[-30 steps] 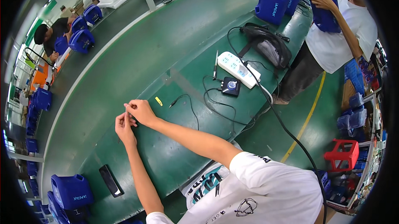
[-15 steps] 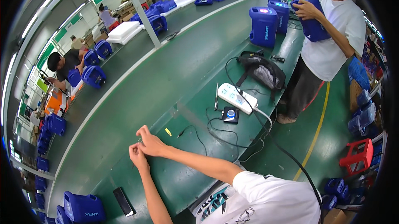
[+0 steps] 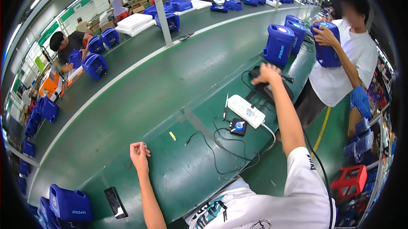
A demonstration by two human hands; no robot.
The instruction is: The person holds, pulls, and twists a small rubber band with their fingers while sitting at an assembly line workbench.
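Note:
My left hand (image 3: 139,156) is over the green workbench (image 3: 178,178), its fingers pinching a small pale ring-shaped thing (image 3: 144,145). Far to the right, my right hand (image 3: 268,74) is stretched over a black mesh bag (image 3: 274,93), thumb and fingers apart; it covers part of the bag, and whether it touches it is hard to tell. A yellow strip (image 3: 172,136) lies between the hands. Nearer the bag are a white power strip (image 3: 246,110), a black box with a round blue-lit knob (image 3: 238,126) and a thin black cable (image 3: 208,144).
A phone (image 3: 115,202) and blue device housings (image 3: 70,203) are at the lower left. More blue housings (image 3: 279,44) stand beyond the bag, where a co-worker in white (image 3: 348,59) holds another. A red stool (image 3: 349,182) stands on the floor at right.
My hands were together; my right hand has moved away far right to the bag. My left hand stays near its place with the small ring-shaped thing. The view has shifted slightly.

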